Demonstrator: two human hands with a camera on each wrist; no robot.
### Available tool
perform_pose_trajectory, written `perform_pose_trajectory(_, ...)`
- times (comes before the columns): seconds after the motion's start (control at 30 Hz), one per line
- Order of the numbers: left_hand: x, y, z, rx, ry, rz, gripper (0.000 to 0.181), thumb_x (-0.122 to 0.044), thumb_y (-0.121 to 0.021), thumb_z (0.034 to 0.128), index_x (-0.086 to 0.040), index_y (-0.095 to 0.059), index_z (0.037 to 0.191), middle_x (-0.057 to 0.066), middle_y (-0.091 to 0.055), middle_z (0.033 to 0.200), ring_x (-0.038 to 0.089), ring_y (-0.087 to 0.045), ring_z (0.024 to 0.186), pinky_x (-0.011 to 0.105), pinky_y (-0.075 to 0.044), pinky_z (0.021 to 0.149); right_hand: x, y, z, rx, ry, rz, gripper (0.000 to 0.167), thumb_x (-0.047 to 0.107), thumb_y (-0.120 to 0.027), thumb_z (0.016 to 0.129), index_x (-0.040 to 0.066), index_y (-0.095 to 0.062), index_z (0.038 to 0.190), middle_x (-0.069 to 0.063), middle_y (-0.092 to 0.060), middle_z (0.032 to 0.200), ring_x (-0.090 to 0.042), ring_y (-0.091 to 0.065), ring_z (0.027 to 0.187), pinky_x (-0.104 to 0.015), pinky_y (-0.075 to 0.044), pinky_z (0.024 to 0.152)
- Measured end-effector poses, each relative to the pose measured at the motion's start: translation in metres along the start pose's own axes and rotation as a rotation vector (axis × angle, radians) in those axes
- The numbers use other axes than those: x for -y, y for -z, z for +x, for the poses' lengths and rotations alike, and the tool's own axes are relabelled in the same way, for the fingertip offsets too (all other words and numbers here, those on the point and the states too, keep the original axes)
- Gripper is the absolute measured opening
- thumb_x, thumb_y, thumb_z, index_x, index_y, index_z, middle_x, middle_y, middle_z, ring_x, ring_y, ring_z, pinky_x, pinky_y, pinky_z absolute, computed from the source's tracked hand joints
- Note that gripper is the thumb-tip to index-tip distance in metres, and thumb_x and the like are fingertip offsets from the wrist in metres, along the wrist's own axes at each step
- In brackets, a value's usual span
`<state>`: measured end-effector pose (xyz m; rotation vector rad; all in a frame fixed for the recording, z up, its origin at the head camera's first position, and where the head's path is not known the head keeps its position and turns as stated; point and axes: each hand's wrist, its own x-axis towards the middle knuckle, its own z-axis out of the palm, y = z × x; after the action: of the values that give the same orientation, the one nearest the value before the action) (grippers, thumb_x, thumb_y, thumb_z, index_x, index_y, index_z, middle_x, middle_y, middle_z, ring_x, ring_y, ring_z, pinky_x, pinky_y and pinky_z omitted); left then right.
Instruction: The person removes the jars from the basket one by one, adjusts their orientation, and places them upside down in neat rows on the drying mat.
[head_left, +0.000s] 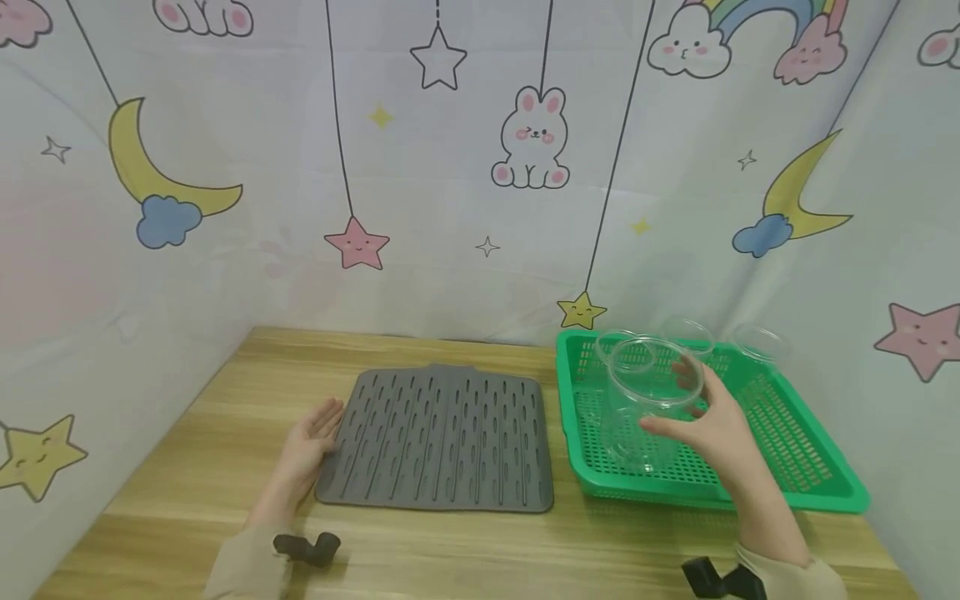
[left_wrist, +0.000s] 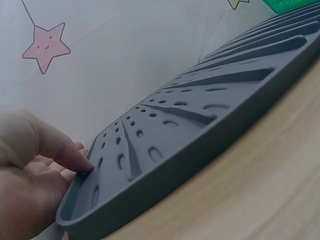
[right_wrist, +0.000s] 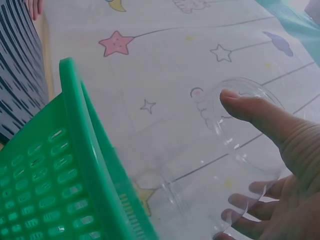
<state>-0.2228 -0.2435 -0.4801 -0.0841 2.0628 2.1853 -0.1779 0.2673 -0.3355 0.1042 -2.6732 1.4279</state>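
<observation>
A grey slotted mat (head_left: 442, 442) with a raised rim lies on the wooden table. At its left edge rests my left hand (head_left: 306, 450); in the left wrist view the thumb of that hand (left_wrist: 30, 165) touches the mat (left_wrist: 165, 130) near its corner. My right hand (head_left: 716, 433) holds a clear cup (head_left: 648, 400) over the green basket (head_left: 825, 450), thumb on the near side and fingers on the far side. From the right wrist, the hand (right_wrist: 270, 165) is curved around the clear cup (right_wrist: 225, 165), beside the basket wall (right_wrist: 85, 150).
More clear cups stand in the basket's back part, one cup rim (head_left: 761, 342) at the right and another (head_left: 688, 333) at the middle. A patterned curtain (head_left: 450, 167) hangs behind the wooden table (head_left: 420, 550). The basket is right of the mat.
</observation>
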Motion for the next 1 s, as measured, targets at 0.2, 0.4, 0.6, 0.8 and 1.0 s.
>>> perform_pose_trajectory(0.2, 0.004, 0.001, -0.001, -0.003, -0.004, -0.005, 0.083, 0.023, -0.03, 0.0819, 0.001, 0.004, 0.154, 0.02, -0.001, 0.163, 0.033, -0.007, 0.152, 0.043, -0.012, 0.124, 0.016, 0.001, 0.003, -0.014, -0.007, -0.025, 0.108, 0.032, -0.083, 0.078, 0.017, -0.012, 0.158, -0.015, -0.028, 0.158, -0.05, -0.031, 0.135, -0.064, -0.04, 0.101)
perform_pose_trajectory(0.4, 0.005, 0.002, -0.001, -0.002, -0.015, -0.006, 0.082, 0.022, -0.03, 0.0821, 0.003, 0.003, 0.154, 0.021, -0.002, 0.163, 0.034, -0.008, 0.152, 0.042, -0.013, 0.124, 0.03, 0.0, 0.008, -0.026, 0.004, -0.037, 0.11, 0.036, -0.083, 0.076, 0.023, -0.011, 0.158, -0.011, -0.027, 0.159, -0.05, -0.032, 0.135, -0.064, -0.041, 0.1)
perform_pose_trajectory(0.6, 0.004, 0.001, 0.0, -0.009, -0.013, -0.016, 0.081, 0.022, -0.03, 0.0821, 0.003, 0.002, 0.154, 0.021, -0.002, 0.163, 0.033, -0.008, 0.152, 0.042, -0.012, 0.124, 0.047, -0.003, 0.014, -0.034, 0.053, -0.044, 0.112, 0.033, -0.085, 0.075, 0.027, -0.011, 0.158, -0.011, -0.029, 0.158, -0.048, -0.03, 0.138, -0.065, -0.037, 0.104)
perform_pose_trajectory(0.8, 0.003, 0.0, 0.001, -0.015, -0.003, -0.033, 0.081, 0.023, -0.03, 0.0819, 0.003, 0.002, 0.154, 0.021, -0.002, 0.163, 0.033, -0.008, 0.152, 0.041, -0.012, 0.125, 0.065, -0.013, 0.021, -0.067, 0.16, -0.053, 0.11, 0.027, -0.087, 0.072, 0.023, -0.018, 0.157, -0.014, -0.035, 0.154, -0.039, -0.029, 0.14, -0.062, -0.033, 0.111)
perform_pose_trajectory(1.0, 0.002, 0.0, 0.0, -0.025, 0.013, -0.033, 0.081, 0.022, -0.03, 0.0827, 0.002, 0.002, 0.154, 0.021, -0.001, 0.163, 0.033, -0.008, 0.152, 0.041, -0.012, 0.125, 0.083, -0.03, 0.027, -0.078, 0.22, -0.101, 0.112, 0.026, -0.089, 0.068, 0.021, -0.022, 0.156, -0.013, -0.039, 0.151, -0.036, -0.033, 0.138, -0.06, -0.036, 0.11)
